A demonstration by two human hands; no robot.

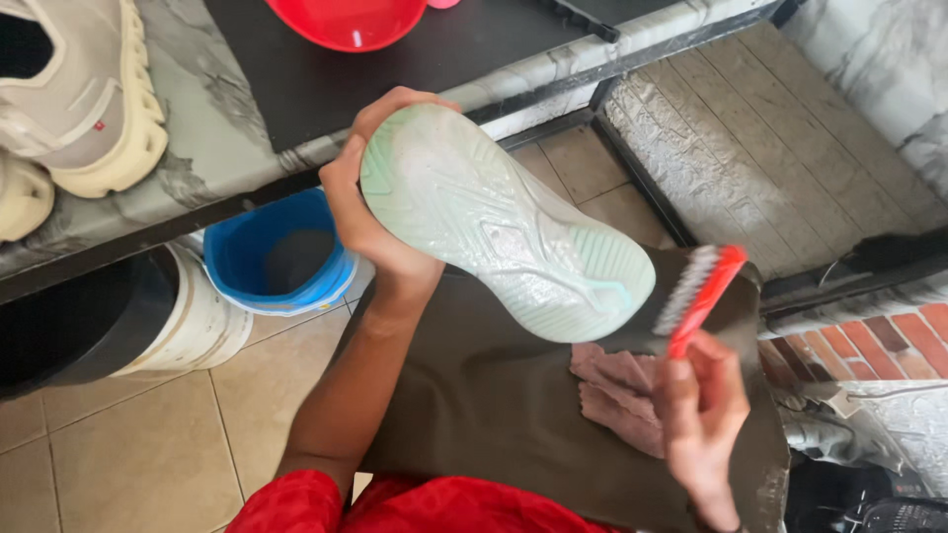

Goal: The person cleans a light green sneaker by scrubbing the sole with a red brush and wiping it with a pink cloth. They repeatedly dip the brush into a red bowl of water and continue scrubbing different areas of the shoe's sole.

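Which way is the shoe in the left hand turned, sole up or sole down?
Sole up: the shoe shows its pale green tread to the camera, gripped by the left hand.

Single head-worn view, looking steeply down, close over the lap, shoe [504,222] central, counter [212,148] above it, floor tiles [128,434] below-left of it.

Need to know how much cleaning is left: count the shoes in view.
3: a pale green-soled shoe gripped in the left hand, and two cream shoes on the marble counter, one whole, one cropped. Others may be off-frame.
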